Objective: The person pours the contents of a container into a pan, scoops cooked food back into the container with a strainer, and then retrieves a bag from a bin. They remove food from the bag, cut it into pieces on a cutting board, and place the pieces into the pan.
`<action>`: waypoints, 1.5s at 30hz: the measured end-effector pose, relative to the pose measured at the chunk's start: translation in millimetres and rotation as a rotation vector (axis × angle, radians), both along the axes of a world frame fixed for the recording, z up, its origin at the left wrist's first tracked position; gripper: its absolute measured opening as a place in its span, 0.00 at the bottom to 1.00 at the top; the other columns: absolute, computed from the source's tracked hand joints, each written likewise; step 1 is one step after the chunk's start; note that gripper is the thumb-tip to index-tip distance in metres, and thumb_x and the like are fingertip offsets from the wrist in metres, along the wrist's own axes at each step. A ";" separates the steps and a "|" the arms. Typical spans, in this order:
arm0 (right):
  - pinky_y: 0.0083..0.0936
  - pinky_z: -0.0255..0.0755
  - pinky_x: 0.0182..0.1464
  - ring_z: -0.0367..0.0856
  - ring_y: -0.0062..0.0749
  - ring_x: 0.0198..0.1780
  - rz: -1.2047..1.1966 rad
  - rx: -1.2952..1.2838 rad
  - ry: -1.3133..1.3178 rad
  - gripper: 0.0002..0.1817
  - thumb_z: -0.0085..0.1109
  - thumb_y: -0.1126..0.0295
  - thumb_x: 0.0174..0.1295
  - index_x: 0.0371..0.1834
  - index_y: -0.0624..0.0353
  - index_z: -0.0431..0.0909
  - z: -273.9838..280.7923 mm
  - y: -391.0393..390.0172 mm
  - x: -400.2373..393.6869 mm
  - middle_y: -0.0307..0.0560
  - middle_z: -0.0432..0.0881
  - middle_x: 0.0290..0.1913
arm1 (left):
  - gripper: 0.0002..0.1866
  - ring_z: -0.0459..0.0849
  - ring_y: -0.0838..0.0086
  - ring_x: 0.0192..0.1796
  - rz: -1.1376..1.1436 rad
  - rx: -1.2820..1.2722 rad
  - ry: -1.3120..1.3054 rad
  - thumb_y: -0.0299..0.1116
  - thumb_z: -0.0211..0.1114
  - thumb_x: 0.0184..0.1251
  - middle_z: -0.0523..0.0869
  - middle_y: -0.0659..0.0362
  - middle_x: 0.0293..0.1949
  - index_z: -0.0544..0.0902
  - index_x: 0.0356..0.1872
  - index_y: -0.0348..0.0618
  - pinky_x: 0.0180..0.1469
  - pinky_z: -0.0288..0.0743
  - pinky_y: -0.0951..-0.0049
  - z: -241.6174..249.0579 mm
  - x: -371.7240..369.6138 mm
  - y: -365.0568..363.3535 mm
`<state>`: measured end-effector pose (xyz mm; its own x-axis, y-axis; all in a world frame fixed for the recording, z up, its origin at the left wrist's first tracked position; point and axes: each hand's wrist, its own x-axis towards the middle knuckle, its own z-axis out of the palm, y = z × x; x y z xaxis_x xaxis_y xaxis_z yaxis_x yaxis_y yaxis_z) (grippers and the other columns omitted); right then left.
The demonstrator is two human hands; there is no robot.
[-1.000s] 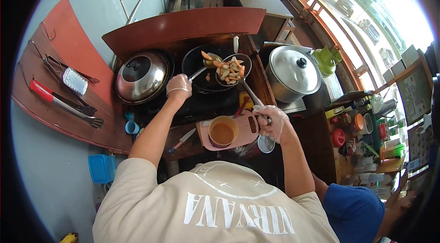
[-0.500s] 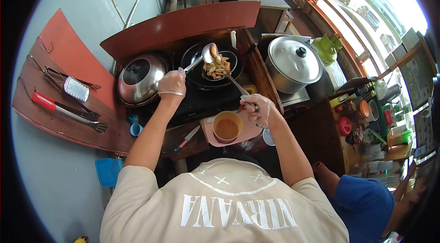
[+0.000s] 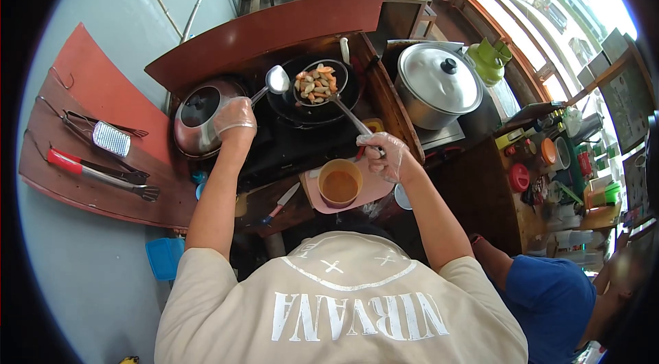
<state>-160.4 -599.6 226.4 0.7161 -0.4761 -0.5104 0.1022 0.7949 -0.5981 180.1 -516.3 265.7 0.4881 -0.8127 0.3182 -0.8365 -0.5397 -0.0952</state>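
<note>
Right hand (image 3: 386, 156) closed round strainer (image 3: 352, 115) handle; strainer above wok (image 3: 302, 115), heaped with food pieces (image 3: 316, 84), likely soft, slippery. Probably front-heavy; handle best hold. Left hand (image 3: 235, 117) wrapped round ladle (image 3: 277, 80), stiff, light-looking.

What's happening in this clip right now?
A person in clear gloves works over a wok. The right hand holds a strainer heaped with fried-looking pieces above it. The left hand holds a ladle, apparently empty, off to the side. A tub of orange-brown liquid sits on a pink board.
</note>
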 end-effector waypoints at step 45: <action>0.18 0.50 0.22 0.55 0.18 0.19 -0.041 -0.120 0.175 0.10 0.65 0.64 0.59 0.29 0.53 0.74 66.3 21.1 -28.0 0.32 0.65 0.20 | 0.11 0.87 0.49 0.41 -0.040 -0.278 0.543 0.38 0.68 0.59 0.88 0.46 0.33 0.88 0.30 0.40 0.46 0.82 0.56 -97.2 -52.0 -63.7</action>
